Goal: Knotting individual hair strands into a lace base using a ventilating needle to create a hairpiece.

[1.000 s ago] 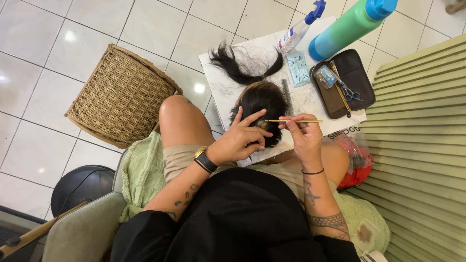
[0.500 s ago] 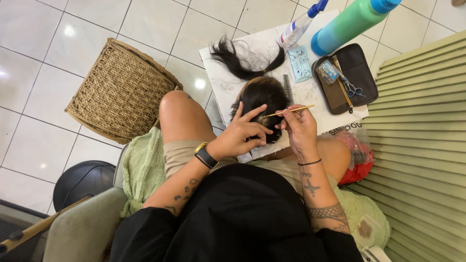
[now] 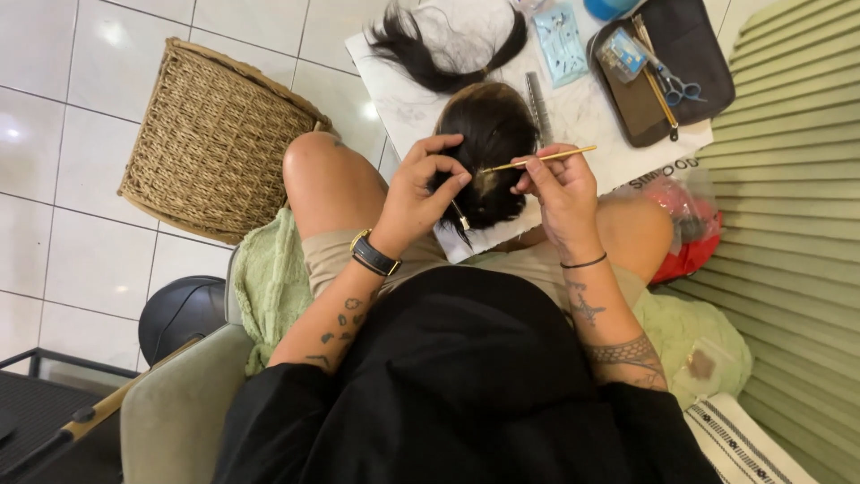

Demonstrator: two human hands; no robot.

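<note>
Dark hairpiece [image 3: 491, 148] resting on white sheet [image 3: 591, 116] across lap, between both hands; crown area showing a small pale patch at the parting. Left hand [image 3: 421, 188] pressed on hairpiece from its left side; fingers [image 3: 445, 157] spread and curled, holding strands apart. Right hand [image 3: 560, 188] just right of hairpiece; fingers pressed together, pinching a thin yellow needle tool [image 3: 537, 159]; tip touching the pale patch. Small clip [image 3: 460, 215] seen at lower edge of hairpiece, beside left palm.

Loose black hair bundle [image 3: 448, 54] lying on sheet above hairpiece, apart from it; grey comb [image 3: 538, 103] just right of hairpiece. Dark tray [image 3: 694, 54] at upper right holding scissors [image 3: 676, 85] and slim sticks; pale blue packet [image 3: 560, 45] beside tray. Woven basket [image 3: 210, 143] on tiled floor [image 3: 72, 108] at left, near bare knee [image 3: 318, 166]. Watch [image 3: 372, 255] on left wrist; thin band on right wrist. Green towel [image 3: 269, 282] under left thigh; red-and-clear bag [image 3: 685, 233] at right, against ribbed green panel [image 3: 797, 233].
</note>
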